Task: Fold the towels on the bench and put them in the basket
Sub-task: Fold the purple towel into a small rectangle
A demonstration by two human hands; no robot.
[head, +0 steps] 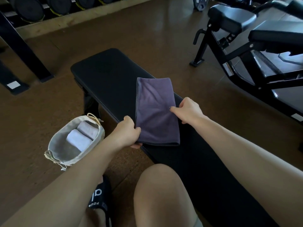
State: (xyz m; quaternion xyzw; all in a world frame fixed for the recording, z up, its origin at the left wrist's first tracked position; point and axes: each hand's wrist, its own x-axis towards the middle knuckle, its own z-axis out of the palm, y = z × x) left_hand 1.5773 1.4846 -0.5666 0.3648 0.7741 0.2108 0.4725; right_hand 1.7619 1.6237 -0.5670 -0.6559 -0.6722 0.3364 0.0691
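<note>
while steadying purple towel on tabletop for folding | left hand, right hand pinch its edges | basket left of towel

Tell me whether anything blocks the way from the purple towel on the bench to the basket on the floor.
Nothing visible does. The purple towel lies on the bench, gripped by the left hand at its near-left edge. The basket sits open on the floor just left, with two folded towels inside and room beside them.
</note>
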